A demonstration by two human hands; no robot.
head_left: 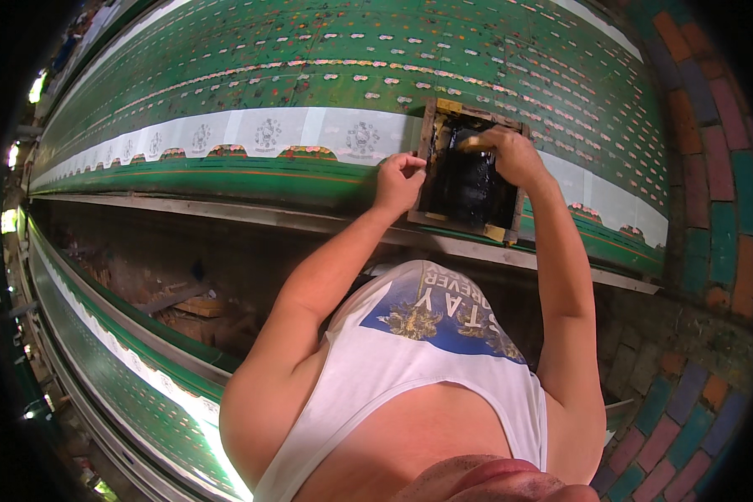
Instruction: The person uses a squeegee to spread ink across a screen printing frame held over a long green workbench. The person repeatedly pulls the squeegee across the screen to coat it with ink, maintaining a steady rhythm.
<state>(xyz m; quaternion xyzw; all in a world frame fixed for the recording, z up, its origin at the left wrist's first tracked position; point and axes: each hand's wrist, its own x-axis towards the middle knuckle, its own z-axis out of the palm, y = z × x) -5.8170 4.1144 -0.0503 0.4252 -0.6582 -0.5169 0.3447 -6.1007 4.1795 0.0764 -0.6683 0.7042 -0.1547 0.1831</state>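
A wooden screen printing frame (pixel 516 188) lies on the long green printing table, its mesh (pixel 468 197) coated with wet black ink. My right hand (pixel 517 157) grips a squeegee (pixel 474 144) with a light wooden edge, held over the upper part of the mesh. The squeegee's lower part is hidden by ink and fingers. At the frame's left side, my left hand (pixel 400 181) is closed, fingertips pinching the wooden edge. White fabric pieces (pixel 309 125) run in a row to the left, several bearing a dark printed figure (pixel 363 139). More white fabric (pixel 560 180) shows right of the frame.
The green table (pixel 251 42) carries rows of small bright marks and ends in a pale rail (pixel 309 219) close to my body. A second green table (pixel 117 309) stands behind at left. Wood scraps (pixel 199 306) lie below, between the tables. Coloured bricks (pixel 693 197) pave the right side.
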